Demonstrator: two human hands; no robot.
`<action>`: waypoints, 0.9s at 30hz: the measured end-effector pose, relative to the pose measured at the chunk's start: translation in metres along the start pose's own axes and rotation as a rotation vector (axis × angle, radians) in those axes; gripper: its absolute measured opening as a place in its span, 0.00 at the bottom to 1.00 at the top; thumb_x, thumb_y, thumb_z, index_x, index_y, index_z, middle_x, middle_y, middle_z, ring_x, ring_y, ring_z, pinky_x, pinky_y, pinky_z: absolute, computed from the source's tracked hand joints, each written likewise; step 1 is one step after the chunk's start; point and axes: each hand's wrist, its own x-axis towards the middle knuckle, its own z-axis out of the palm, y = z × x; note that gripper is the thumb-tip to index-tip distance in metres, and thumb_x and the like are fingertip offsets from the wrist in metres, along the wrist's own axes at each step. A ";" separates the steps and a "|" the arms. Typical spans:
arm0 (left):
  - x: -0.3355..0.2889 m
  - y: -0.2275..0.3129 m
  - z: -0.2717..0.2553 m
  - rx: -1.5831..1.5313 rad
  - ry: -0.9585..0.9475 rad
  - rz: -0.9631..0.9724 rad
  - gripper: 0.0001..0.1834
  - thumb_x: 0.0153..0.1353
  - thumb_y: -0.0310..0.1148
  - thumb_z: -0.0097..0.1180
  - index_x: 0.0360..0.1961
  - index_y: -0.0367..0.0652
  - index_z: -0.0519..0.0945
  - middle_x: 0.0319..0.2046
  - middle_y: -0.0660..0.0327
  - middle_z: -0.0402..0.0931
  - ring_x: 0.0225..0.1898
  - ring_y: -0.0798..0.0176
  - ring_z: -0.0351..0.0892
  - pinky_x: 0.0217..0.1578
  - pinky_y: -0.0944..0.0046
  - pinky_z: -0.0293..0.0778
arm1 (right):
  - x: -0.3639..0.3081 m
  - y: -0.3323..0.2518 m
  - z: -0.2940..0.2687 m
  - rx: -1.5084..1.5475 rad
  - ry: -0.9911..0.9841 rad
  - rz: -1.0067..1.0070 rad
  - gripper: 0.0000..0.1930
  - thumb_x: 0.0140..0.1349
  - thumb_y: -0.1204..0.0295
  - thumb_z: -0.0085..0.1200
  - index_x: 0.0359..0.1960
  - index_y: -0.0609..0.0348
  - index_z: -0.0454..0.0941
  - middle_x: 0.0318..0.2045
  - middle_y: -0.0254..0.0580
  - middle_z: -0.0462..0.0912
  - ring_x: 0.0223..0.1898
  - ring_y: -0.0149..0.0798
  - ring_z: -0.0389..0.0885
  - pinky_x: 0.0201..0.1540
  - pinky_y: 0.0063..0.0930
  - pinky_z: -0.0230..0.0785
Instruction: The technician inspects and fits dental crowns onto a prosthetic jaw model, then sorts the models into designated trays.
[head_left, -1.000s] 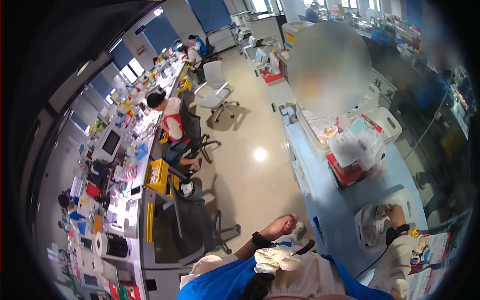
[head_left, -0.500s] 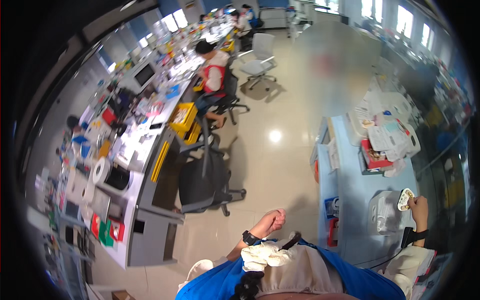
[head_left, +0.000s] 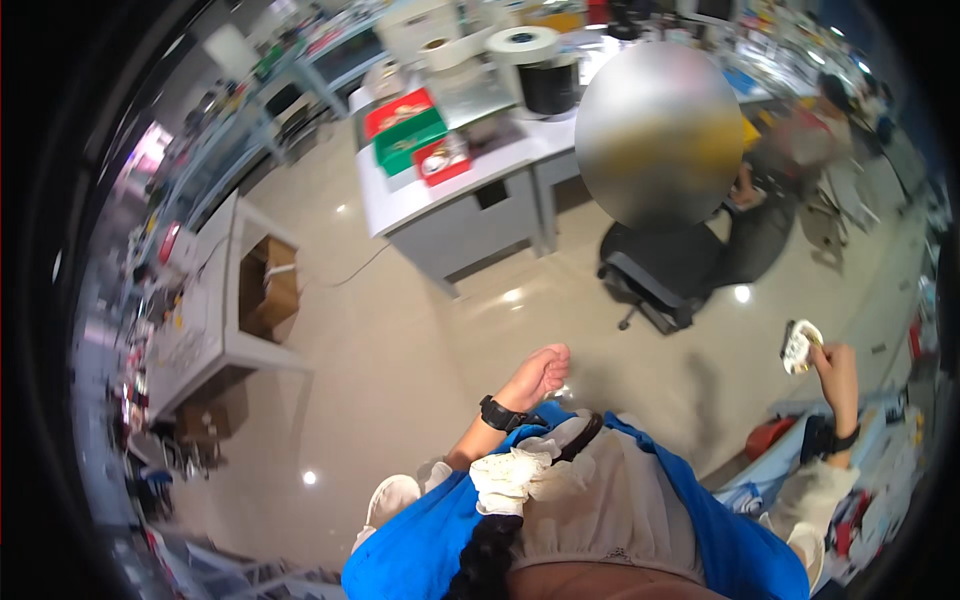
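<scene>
My left hand (head_left: 538, 378) is out in front of my body over the floor, curled into a loose fist, and I see nothing in it. A black watch (head_left: 500, 413) is on that wrist. On the right, my right hand (head_left: 836, 372) pinches a small white tray (head_left: 799, 345) by its near edge. The tray is held up with dark marks on its face and a dark strip along its far edge. Fine details on it are too small to tell. A black band (head_left: 830, 438) wraps the right wrist.
Ahead is a workbench (head_left: 465, 205) bearing red and green boxes (head_left: 412, 138) and a large reel (head_left: 524, 48). A black office chair (head_left: 665, 265) stands before it. On the left is a white table (head_left: 215, 290) with a cardboard box (head_left: 270, 285). A light-blue bench (head_left: 790, 450) is beside my right arm.
My view has swung left, away from the light-blue bench and toward the workbench's end. The white tray has come away from above that bench, still in my right hand. My left hand remains closed.
</scene>
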 end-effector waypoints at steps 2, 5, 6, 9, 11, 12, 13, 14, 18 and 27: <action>-0.027 0.027 -0.039 -0.089 0.035 0.125 0.08 0.63 0.28 0.37 0.25 0.45 0.63 0.20 0.72 0.55 0.22 0.77 0.55 0.20 0.77 0.55 | 0.074 -0.076 0.039 0.059 -0.109 -0.166 0.18 0.58 0.65 0.52 0.20 0.71 0.73 0.12 0.54 0.65 0.14 0.38 0.63 0.20 0.35 0.54; -0.057 0.049 -0.085 -0.159 0.194 0.285 0.07 0.62 0.27 0.37 0.25 0.45 0.63 0.20 0.71 0.54 0.22 0.76 0.55 0.20 0.76 0.55 | 0.169 -0.193 0.093 0.095 -0.191 -0.478 0.16 0.54 0.67 0.54 0.19 0.71 0.75 0.14 0.57 0.68 0.15 0.47 0.68 0.22 0.37 0.58; -0.063 0.056 -0.097 -0.224 0.253 0.305 0.07 0.62 0.27 0.38 0.25 0.46 0.62 0.20 0.71 0.55 0.22 0.76 0.55 0.20 0.76 0.55 | 0.198 -0.237 0.108 0.140 -0.265 -0.605 0.15 0.53 0.67 0.54 0.20 0.71 0.75 0.14 0.58 0.68 0.15 0.49 0.68 0.22 0.37 0.58; -0.086 0.070 -0.138 -0.435 0.210 0.464 0.09 0.64 0.30 0.39 0.25 0.48 0.63 0.20 0.72 0.56 0.21 0.76 0.55 0.20 0.76 0.54 | 0.283 -0.362 0.155 0.126 -0.341 -0.814 0.17 0.54 0.65 0.54 0.18 0.71 0.74 0.12 0.58 0.66 0.12 0.48 0.62 0.20 0.37 0.58; -0.097 0.086 -0.157 -0.465 0.298 0.524 0.11 0.64 0.30 0.39 0.23 0.49 0.60 0.19 0.72 0.54 0.20 0.76 0.53 0.20 0.76 0.52 | 0.343 -0.443 0.190 0.112 -0.391 -0.877 0.20 0.57 0.62 0.54 0.18 0.70 0.75 0.11 0.55 0.64 0.11 0.41 0.61 0.19 0.36 0.58; -0.100 0.096 -0.168 -0.498 0.338 0.571 0.09 0.62 0.29 0.40 0.23 0.49 0.60 0.19 0.72 0.54 0.20 0.76 0.53 0.19 0.76 0.53 | 0.376 -0.485 0.207 0.131 -0.386 -0.993 0.20 0.57 0.62 0.54 0.18 0.70 0.75 0.11 0.55 0.63 0.11 0.38 0.60 0.18 0.36 0.57; -0.101 0.108 -0.179 -0.525 0.369 0.614 0.08 0.60 0.27 0.40 0.23 0.49 0.60 0.18 0.72 0.54 0.20 0.76 0.54 0.18 0.76 0.54 | 0.410 -0.522 0.227 0.225 -0.367 -1.060 0.20 0.57 0.61 0.54 0.18 0.69 0.76 0.10 0.55 0.64 0.11 0.36 0.61 0.19 0.36 0.57; -0.102 0.118 -0.192 -0.528 0.375 0.638 0.08 0.60 0.27 0.40 0.23 0.49 0.60 0.18 0.72 0.54 0.20 0.76 0.54 0.18 0.76 0.54 | 0.443 -0.565 0.247 0.109 -0.327 -1.035 0.20 0.56 0.60 0.55 0.18 0.67 0.78 0.10 0.54 0.68 0.11 0.38 0.65 0.19 0.36 0.59; -0.097 0.160 -0.230 -0.677 0.563 0.816 0.06 0.59 0.27 0.41 0.24 0.47 0.62 0.18 0.71 0.55 0.19 0.75 0.53 0.17 0.75 0.53 | 0.550 -0.742 0.344 0.235 -0.379 -1.028 0.20 0.51 0.56 0.54 0.21 0.65 0.80 0.16 0.55 0.77 0.19 0.45 0.78 0.26 0.39 0.69; -0.068 0.313 -0.246 -0.726 0.821 0.903 0.03 0.54 0.24 0.41 0.26 0.43 0.66 0.18 0.69 0.56 0.19 0.74 0.53 0.17 0.74 0.53 | 0.745 -0.936 0.568 0.102 -0.401 -0.728 0.22 0.50 0.57 0.56 0.35 0.68 0.80 0.35 0.60 0.81 0.40 0.54 0.81 0.43 0.42 0.72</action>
